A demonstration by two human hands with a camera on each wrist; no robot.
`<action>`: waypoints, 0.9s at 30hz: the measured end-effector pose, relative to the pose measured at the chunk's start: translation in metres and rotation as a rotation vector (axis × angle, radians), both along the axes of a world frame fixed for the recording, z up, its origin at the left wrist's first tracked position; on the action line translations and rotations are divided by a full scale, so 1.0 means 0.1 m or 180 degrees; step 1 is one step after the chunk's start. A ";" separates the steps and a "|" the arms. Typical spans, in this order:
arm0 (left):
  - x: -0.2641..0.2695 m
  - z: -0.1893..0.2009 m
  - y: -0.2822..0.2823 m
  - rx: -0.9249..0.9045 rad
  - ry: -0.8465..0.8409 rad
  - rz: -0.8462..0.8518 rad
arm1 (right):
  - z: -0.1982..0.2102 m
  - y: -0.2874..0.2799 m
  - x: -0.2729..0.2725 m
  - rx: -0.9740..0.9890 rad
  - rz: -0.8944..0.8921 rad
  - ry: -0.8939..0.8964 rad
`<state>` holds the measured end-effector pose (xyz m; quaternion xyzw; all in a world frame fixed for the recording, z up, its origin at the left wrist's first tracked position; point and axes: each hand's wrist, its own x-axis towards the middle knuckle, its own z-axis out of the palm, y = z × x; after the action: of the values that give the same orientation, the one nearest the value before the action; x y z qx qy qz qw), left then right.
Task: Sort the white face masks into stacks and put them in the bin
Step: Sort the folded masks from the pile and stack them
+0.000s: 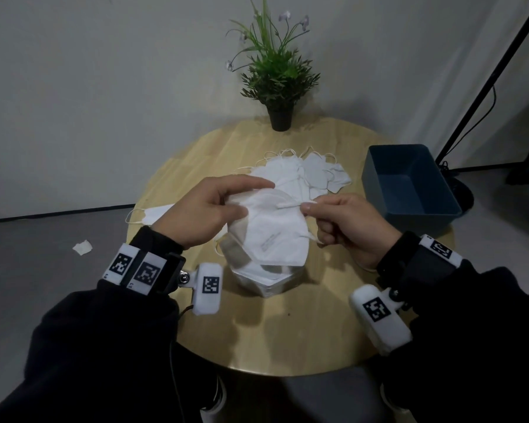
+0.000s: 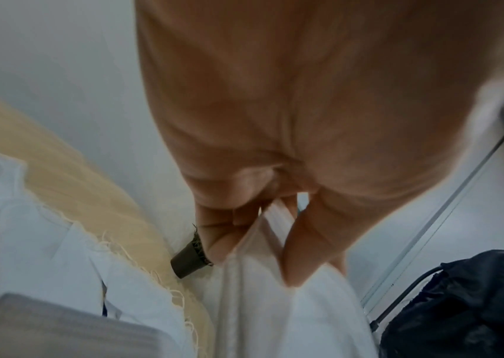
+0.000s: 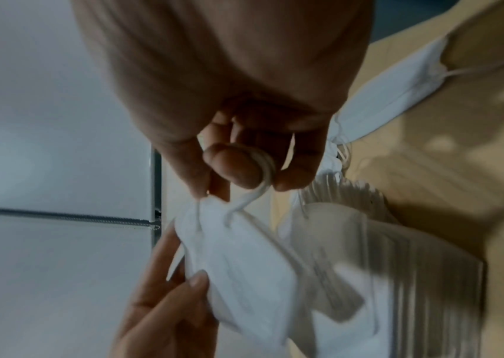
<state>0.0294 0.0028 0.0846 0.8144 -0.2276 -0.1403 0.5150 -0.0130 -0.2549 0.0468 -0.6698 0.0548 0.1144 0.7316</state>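
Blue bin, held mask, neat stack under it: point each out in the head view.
blue bin (image 1: pixel 379 181), head view, on its left wall.
held mask (image 1: pixel 275 236), head view, centre of its white panel.
neat stack (image 1: pixel 266 285), head view, front edge of the stacked masks.

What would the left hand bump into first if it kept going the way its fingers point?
Probably the right hand. The left hand points rightward across the held mask, whose ear loop the right hand pinches. Depth is hard to judge, so it might pass just behind.
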 end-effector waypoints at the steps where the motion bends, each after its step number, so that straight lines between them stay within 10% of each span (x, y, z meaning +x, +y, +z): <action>1: -0.01 0.00 0.00 0.0095 0.0048 -0.0046 | 0.01 -0.01 0.02 0.0313 -0.0214 0.0100; 6: -0.02 -0.07 -0.03 0.0010 0.0334 0.0139 | 0.01 -0.08 0.13 0.1738 -0.0668 0.0282; 14: -0.05 -0.13 -0.19 -0.0952 0.0762 0.1079 | -0.08 0.03 0.04 0.0580 -0.0239 0.0325; 27: -0.09 -0.29 0.03 0.0926 -0.0001 0.1067 | -0.30 0.10 0.02 -0.0953 -0.0395 0.0028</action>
<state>0.0201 0.0058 0.0560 0.9066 -0.0665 -0.0839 0.4081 -0.0107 -0.2451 0.0170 -0.7662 0.1157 0.0624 0.6290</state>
